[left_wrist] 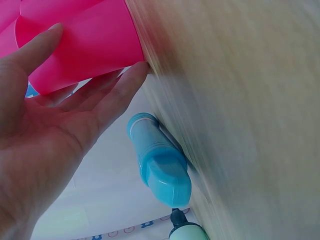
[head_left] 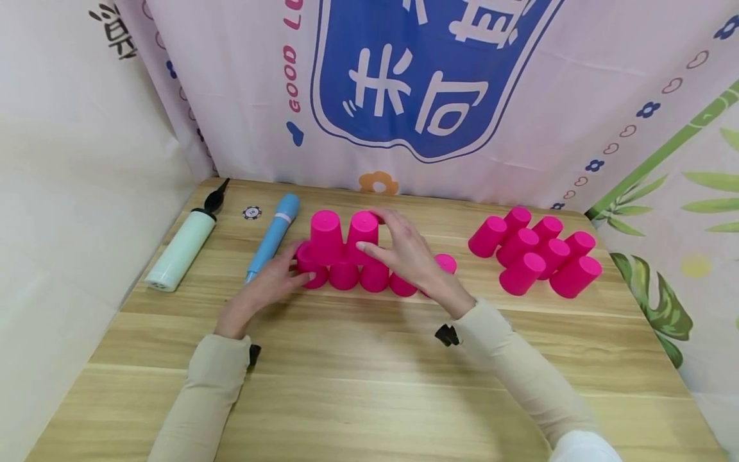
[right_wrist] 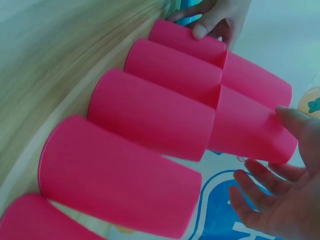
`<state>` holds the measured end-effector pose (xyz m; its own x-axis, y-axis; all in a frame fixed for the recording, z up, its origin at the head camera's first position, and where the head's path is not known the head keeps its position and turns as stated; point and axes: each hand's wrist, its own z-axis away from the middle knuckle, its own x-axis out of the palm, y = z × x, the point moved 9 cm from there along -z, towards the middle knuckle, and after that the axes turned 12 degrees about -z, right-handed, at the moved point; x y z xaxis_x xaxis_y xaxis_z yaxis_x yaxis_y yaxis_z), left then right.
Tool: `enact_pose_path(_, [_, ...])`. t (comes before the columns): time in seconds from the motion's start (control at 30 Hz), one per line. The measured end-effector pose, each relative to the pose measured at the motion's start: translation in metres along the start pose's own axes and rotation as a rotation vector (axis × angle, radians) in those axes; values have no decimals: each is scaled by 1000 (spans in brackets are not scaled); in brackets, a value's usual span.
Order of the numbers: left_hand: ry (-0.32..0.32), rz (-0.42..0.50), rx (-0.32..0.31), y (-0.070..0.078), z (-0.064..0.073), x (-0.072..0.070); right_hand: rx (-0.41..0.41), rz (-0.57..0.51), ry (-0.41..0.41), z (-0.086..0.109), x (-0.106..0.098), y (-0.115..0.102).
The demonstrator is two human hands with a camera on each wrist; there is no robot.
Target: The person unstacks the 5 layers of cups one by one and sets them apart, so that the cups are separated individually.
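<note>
Pink plastic cups stand upside down in a row, with two more on top of them. My left hand [head_left: 275, 280] holds the leftmost bottom cup [left_wrist: 90, 47], thumb on one side and fingers along the other. At the upper right cup [head_left: 364, 234] is my right hand [head_left: 408, 251], its thumb on the near side and a finger behind the top. In the right wrist view, that hand's fingers [right_wrist: 257, 187] curve loosely beside the cup's closed end. The other upper cup [head_left: 326, 237] stands next to it, untouched. My right forearm partly hides the row's right end.
Several more pink cups [head_left: 519, 247] stand upside down in a group at the right. Left of the row lie a blue microphone-shaped thing [head_left: 272, 237], a round chip [head_left: 252, 212] and a mint-green hand pump [head_left: 183, 249] with a black nozzle. A printed curtain [head_left: 242, 128] hangs behind the wooden table [head_left: 346, 385].
</note>
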<state>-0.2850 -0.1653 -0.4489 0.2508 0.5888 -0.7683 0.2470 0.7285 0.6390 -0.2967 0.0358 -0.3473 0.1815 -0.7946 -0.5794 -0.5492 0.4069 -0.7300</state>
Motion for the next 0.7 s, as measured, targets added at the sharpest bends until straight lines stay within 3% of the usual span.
enact_pose_path(0.17, [0, 1, 0, 0, 0, 0, 23, -65, 30, 0, -1, -1])
enact_pose_path(0.27, [-1, -2, -4, 0, -1, 2, 23, -114, 97, 5, -13, -3])
enact_pose_path(0.43, [2, -2, -9, 0, -1, 2, 2, -165, 247, 27, -55, -2])
enact_pose_path(0.7, [-1, -10, -13, 0, -1, 1, 109, -17, 475, 87, -132, 40])
